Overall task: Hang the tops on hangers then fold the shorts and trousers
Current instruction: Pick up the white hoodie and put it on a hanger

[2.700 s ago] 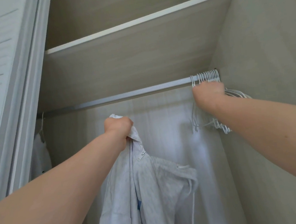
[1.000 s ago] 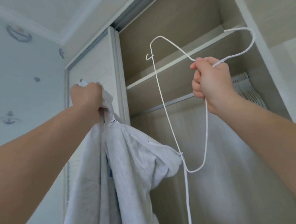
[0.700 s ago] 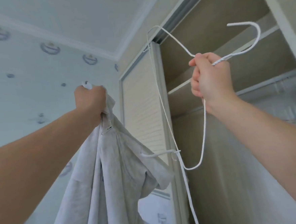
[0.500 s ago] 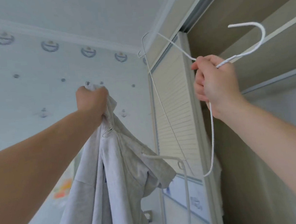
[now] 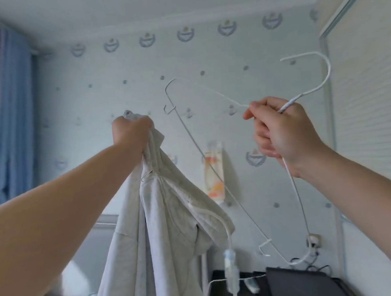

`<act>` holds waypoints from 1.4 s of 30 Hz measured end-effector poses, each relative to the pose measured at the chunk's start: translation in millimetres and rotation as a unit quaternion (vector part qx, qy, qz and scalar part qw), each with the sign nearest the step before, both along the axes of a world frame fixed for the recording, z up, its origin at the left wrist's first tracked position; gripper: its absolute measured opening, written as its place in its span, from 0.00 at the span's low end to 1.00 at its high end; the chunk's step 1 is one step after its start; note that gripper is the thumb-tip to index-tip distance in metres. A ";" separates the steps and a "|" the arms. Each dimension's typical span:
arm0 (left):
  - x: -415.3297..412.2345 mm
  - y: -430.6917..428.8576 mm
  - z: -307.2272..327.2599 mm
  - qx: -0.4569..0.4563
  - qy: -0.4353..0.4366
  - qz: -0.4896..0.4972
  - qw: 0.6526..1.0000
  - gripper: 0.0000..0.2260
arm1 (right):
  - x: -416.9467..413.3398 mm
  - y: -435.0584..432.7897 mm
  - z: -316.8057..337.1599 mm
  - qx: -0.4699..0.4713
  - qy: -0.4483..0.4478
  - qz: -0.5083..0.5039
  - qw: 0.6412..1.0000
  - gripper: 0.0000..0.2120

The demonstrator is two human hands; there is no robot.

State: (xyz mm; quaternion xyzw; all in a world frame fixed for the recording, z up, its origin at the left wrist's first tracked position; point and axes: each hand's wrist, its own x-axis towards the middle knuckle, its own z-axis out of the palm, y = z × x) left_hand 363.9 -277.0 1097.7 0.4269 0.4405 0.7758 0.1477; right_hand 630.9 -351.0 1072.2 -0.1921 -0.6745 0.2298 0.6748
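My left hand (image 5: 132,132) grips the top edge of a light grey zip hoodie (image 5: 163,231) and holds it up high; the hood and a white drawstring hang down on its right side. To the right, my right hand (image 5: 279,135) grips a white wire hanger (image 5: 215,178) at its neck, hook pointing up and to the right, frame tilted down to the left. Hanger and hoodie are apart, a gap between them.
The wardrobe's slatted sliding door (image 5: 369,103) fills the right edge. A patterned wall (image 5: 206,54) is ahead, with a blue curtain (image 5: 11,114) at the left. Dark objects and cables (image 5: 298,281) lie low at the right.
I have turned left, away from the wardrobe toward the wall. Both hands keep their grips; hanger and hoodie stay raised and apart.
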 end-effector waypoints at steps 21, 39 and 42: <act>-323.3 -52.0 -352.0 -0.348 0.233 0.056 0.907 0.05 | -277.1 44.7 -381.8 -0.311 -0.210 0.144 0.915 0.12; -241.9 -97.8 -429.0 -0.374 0.125 -0.207 0.895 0.09 | -341.4 -2.2 -496.7 -0.332 -0.348 -0.027 0.876 0.07; -228.6 -98.5 -442.1 -0.381 0.074 -0.235 0.891 0.10 | -339.4 2.6 -495.0 -0.354 -0.192 0.012 0.915 0.07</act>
